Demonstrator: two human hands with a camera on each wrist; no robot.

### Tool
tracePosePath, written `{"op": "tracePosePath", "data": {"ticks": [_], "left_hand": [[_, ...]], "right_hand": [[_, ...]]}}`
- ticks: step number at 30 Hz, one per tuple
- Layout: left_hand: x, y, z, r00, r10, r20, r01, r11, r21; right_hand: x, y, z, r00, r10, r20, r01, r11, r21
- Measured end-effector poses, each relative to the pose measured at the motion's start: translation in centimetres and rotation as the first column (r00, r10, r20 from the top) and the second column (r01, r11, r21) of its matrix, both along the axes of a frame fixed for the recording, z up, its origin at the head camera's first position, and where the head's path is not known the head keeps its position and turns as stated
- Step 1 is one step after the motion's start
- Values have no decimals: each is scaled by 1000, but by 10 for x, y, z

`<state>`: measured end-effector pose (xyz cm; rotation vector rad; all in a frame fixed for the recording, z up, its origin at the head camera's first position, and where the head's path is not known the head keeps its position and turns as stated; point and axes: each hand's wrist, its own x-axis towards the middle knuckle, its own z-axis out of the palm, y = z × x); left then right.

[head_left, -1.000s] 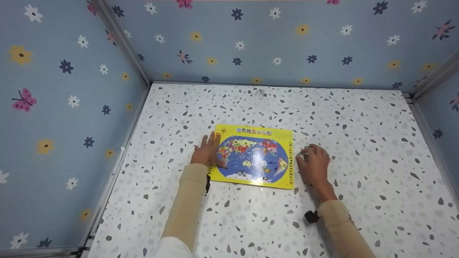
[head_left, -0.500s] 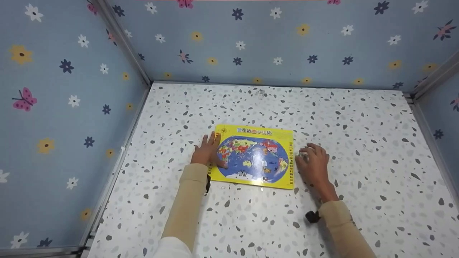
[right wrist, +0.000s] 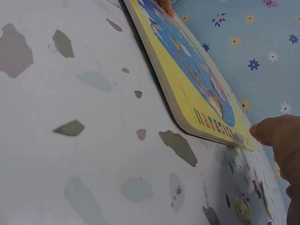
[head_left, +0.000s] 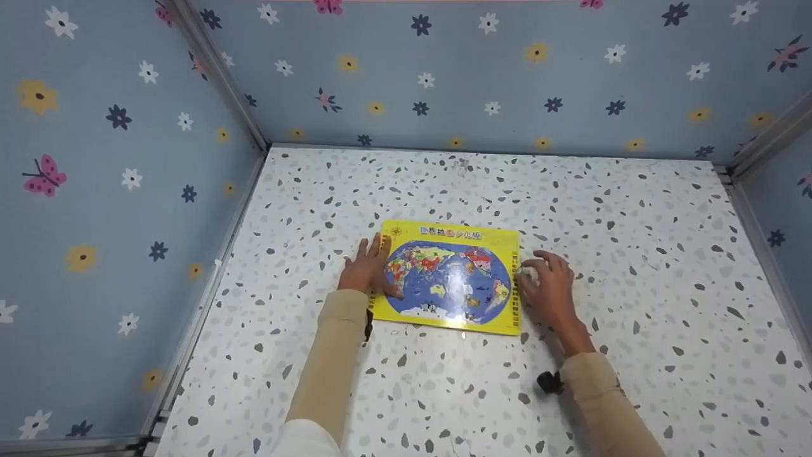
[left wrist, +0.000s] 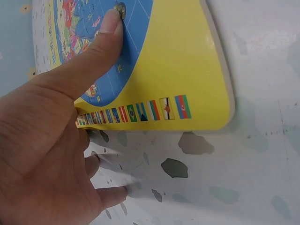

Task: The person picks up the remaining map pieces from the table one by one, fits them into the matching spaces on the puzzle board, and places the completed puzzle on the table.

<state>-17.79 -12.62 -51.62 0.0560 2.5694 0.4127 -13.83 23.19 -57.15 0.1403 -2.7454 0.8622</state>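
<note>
A thick yellow world map board [head_left: 457, 238] with a blue oval map and rows of small flags lies flat on the table. Over its left edge rests my left hand [head_left: 368, 266]; in the left wrist view the straight thumb [left wrist: 93, 54] lies on the map face, while other fingers reach down beside the edge to the table. At the board's right edge is my right hand [head_left: 550, 289], fingers loosely bent. Its thumb [right wrist: 267, 131] in the right wrist view appears to touch the edge near the flags. Whether anything small sits between those fingers, I cannot tell.
The white speckled table [head_left: 444, 393] surrounds the board. Blue flowered panels stand behind it [head_left: 457, 76] and at the left [head_left: 76, 216], with another panel [head_left: 777, 209] at the right. Both forearms wear tan sleeves, and a dark wrist camera [head_left: 549, 382] shows at the right.
My right hand has shifted slightly left, closing the small gap to the board's right edge. My left hand and the board have stayed in place.
</note>
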Motion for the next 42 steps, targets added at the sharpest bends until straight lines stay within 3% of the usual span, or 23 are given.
{"op": "tracePosePath", "data": {"ticks": [5,17,32,42], "left_hand": [[0,0,-1,1000,-9,-3,9,1000,-2],[0,1,-1,1000,15,-12,-15,1000,-1],[-3,-1,-3,1000,-4,12,4,1000,14],[0,0,-1,1000,-2,-8,2,1000,-2]], "right_hand": [[-2,-6,1,1000,26,-10,-26,1000,17],[-6,-22,1,996,70,55,-73,995,62],[-8,-39,-3,982,121,147,-133,988,74],[-7,-44,-3,978,170,121,-180,981,74]]}}
